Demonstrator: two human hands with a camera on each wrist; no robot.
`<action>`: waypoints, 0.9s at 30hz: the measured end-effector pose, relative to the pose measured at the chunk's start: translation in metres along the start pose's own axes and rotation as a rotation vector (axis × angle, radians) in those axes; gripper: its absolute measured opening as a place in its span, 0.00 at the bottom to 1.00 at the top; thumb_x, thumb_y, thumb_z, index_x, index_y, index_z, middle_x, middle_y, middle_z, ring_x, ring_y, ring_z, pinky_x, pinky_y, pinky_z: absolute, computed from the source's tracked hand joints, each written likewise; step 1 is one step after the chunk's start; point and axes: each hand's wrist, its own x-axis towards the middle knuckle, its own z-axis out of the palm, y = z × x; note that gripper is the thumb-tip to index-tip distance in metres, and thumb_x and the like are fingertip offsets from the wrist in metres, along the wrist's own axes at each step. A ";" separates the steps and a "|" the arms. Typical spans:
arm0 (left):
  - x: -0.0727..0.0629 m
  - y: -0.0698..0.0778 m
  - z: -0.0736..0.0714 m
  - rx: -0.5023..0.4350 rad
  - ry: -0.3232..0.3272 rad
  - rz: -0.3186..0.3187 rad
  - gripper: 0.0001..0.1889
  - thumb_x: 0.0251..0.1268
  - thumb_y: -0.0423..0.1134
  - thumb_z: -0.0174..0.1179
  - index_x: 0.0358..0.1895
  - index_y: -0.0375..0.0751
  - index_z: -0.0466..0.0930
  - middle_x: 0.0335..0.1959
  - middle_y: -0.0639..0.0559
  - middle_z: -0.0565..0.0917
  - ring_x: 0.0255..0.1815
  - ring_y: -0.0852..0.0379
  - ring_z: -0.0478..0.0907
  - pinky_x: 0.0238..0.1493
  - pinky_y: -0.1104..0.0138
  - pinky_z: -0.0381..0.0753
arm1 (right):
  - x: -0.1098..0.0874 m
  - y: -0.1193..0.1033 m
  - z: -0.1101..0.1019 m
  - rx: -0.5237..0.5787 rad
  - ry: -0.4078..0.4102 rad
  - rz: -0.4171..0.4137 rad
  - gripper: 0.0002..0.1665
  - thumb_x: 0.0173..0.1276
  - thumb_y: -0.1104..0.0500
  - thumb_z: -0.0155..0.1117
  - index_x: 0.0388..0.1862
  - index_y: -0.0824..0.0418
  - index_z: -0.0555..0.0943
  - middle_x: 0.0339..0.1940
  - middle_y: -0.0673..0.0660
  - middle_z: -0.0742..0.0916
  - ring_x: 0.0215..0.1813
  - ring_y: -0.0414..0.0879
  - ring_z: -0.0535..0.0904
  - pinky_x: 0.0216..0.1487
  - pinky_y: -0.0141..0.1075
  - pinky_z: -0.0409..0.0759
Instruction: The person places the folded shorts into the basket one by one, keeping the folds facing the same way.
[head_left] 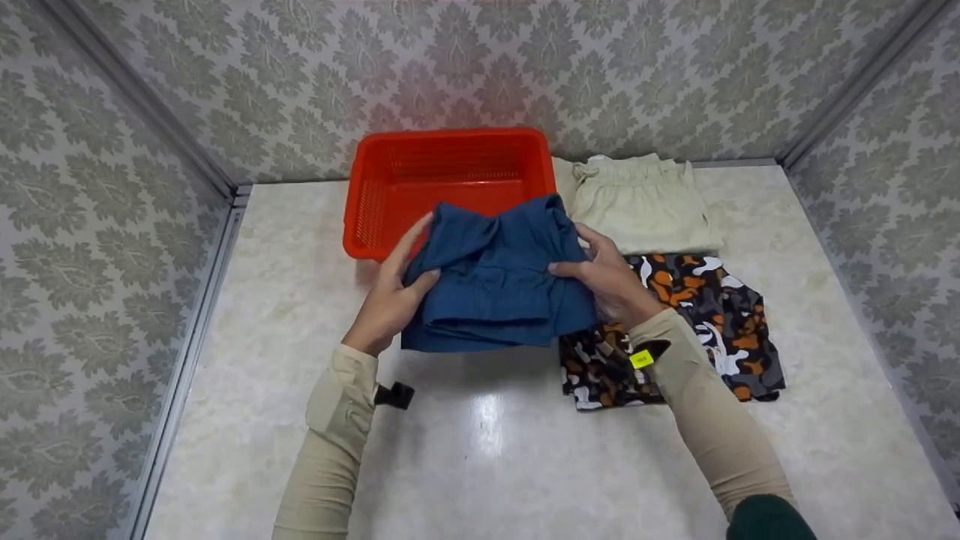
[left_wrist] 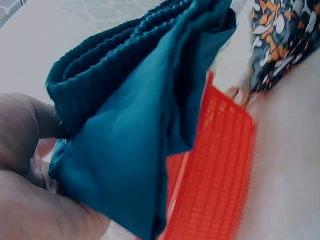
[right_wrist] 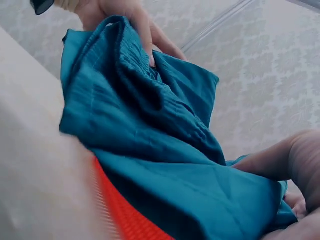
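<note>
Your two sleeved forearms come in from the near edge of the pale marbled desk (head_left: 480, 457), and both hands meet on a folded blue garment (head_left: 491, 277). Your left hand (head_left: 394, 289) grips the garment's left side, fingers reaching up along its edge and thumb curled over the front of the cloth; the left wrist view shows the fabric bunched against your palm. Your right hand (head_left: 604, 274) grips the right side, fingertips pressed onto the top of the fold and thumb behind it.

You hold the blue garment over the desk, its far edge overlapping the near rim of a red plastic basket (head_left: 390, 187) with perforated walls. Both wrist views show that red mesh just beside the blue cloth.

To the right of the basket lies a folded cream garment (head_left: 641, 199), flat on the desk near the back wall. Nearer to you, touching its near edge, lies a dark camouflage-patterned garment (head_left: 720, 315) with orange and white patches, partly under your right forearm.
</note>
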 end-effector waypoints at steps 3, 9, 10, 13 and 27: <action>0.020 0.004 -0.007 0.063 0.031 -0.007 0.31 0.76 0.28 0.52 0.76 0.61 0.67 0.78 0.60 0.63 0.79 0.60 0.54 0.78 0.54 0.51 | 0.021 -0.014 0.000 0.005 0.025 -0.011 0.49 0.64 0.77 0.62 0.81 0.54 0.61 0.75 0.63 0.71 0.72 0.56 0.71 0.68 0.47 0.73; 0.069 0.001 -0.021 0.144 0.049 -0.112 0.19 0.79 0.31 0.49 0.65 0.43 0.81 0.69 0.49 0.75 0.74 0.54 0.65 0.75 0.58 0.61 | 0.074 -0.031 0.005 -0.089 0.104 -0.032 0.44 0.65 0.76 0.57 0.80 0.55 0.63 0.76 0.59 0.70 0.74 0.52 0.68 0.70 0.44 0.70; 0.077 -0.001 -0.023 0.152 0.053 -0.127 0.19 0.78 0.33 0.50 0.66 0.42 0.79 0.70 0.48 0.75 0.74 0.54 0.64 0.75 0.58 0.61 | 0.083 -0.032 0.006 -0.114 0.117 -0.032 0.44 0.65 0.75 0.56 0.80 0.55 0.63 0.76 0.59 0.70 0.74 0.52 0.67 0.70 0.43 0.69; 0.100 -0.010 -0.029 0.165 0.060 -0.173 0.22 0.75 0.36 0.55 0.69 0.40 0.76 0.72 0.47 0.72 0.76 0.53 0.61 0.75 0.58 0.62 | 0.108 -0.035 0.007 -0.195 0.162 -0.012 0.44 0.66 0.74 0.57 0.80 0.54 0.62 0.78 0.57 0.67 0.77 0.50 0.63 0.72 0.41 0.67; 0.160 -0.046 -0.037 0.383 0.004 -0.215 0.31 0.68 0.24 0.48 0.75 0.37 0.66 0.76 0.45 0.66 0.79 0.52 0.55 0.77 0.60 0.57 | 0.169 -0.013 0.023 -0.510 0.258 -0.019 0.46 0.63 0.76 0.49 0.81 0.59 0.58 0.80 0.55 0.64 0.80 0.47 0.54 0.77 0.39 0.56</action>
